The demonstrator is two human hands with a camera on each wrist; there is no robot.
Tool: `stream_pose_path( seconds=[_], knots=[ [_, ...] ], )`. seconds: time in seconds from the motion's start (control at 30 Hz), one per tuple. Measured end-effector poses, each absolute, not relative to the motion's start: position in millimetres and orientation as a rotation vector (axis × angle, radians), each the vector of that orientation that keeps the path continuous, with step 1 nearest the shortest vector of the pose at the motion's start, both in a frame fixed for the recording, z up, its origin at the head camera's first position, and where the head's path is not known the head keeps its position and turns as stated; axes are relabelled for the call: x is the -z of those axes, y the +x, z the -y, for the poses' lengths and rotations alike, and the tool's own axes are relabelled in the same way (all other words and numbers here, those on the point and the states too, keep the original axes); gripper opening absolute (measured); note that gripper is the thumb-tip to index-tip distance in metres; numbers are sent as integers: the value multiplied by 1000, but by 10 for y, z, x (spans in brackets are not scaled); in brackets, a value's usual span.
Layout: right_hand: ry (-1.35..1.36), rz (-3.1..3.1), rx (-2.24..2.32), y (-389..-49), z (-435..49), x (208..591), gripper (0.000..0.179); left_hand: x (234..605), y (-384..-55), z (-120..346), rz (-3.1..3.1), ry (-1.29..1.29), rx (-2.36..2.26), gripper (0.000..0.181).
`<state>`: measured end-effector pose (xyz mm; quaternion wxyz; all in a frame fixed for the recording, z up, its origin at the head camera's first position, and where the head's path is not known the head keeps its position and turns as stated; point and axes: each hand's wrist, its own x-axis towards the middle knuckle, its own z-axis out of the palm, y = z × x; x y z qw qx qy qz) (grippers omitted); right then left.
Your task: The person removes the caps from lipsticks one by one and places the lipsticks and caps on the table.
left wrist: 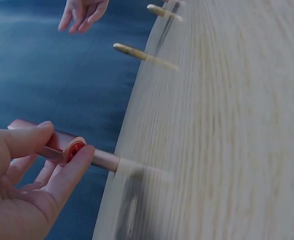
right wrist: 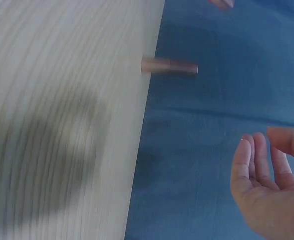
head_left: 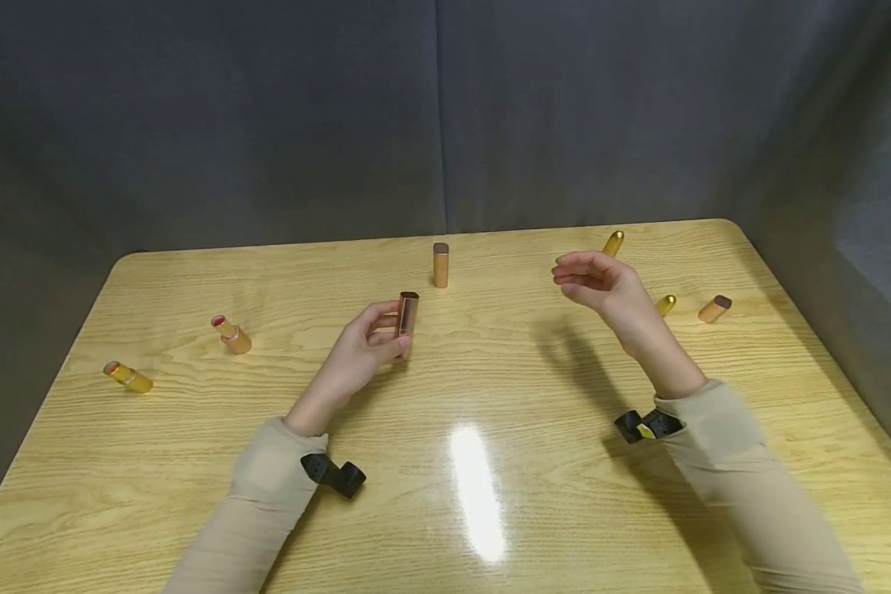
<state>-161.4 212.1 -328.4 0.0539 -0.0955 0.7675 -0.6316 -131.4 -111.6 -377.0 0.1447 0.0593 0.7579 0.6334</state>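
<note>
My left hand [head_left: 360, 351] grips a rose-gold lipstick tube [head_left: 407, 315], thumb on one side and fingers on the other, held over the middle of the table. In the left wrist view its round red end [left wrist: 76, 150] faces the camera beside a fingertip. Just beyond it stands another rose-gold lipstick [head_left: 441, 266], upright near the far edge. Over the right part of the table hovers my right hand [head_left: 612, 297], with nothing in it, fingers loosely bent and thumb apart. Two gold lipstick tubes [head_left: 614, 243] stand near that hand, partly hidden behind it.
On the left side of the wooden table [head_left: 535, 495] stand an uncapped rose-gold lipstick [head_left: 233, 337] with a red tip and an uncapped gold lipstick [head_left: 129, 378]. A shorter rose-gold tube [head_left: 715, 309] is at the right. Dark cloth [head_left: 267, 124] hangs behind the table.
</note>
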Motion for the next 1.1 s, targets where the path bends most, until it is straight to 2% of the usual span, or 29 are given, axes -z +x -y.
stream_pose_path(
  seconds=[0.23, 0.7, 1.1],
  knots=[
    [-286, -2285, 1828, -1572, -1877, 3333, 27, 3774, -1291, 1020, -2193, 216, -1822, 52],
    [-337, -2230, 1713, -1468, -1490, 3448, 38, 3782, -1261, 857, -2208, 270, -1759, 52],
    [-314, -2189, 1691, -1411, -1290, 3537, 43, 3782, -1233, 777, -2147, 269, -1775, 42]
  ],
)
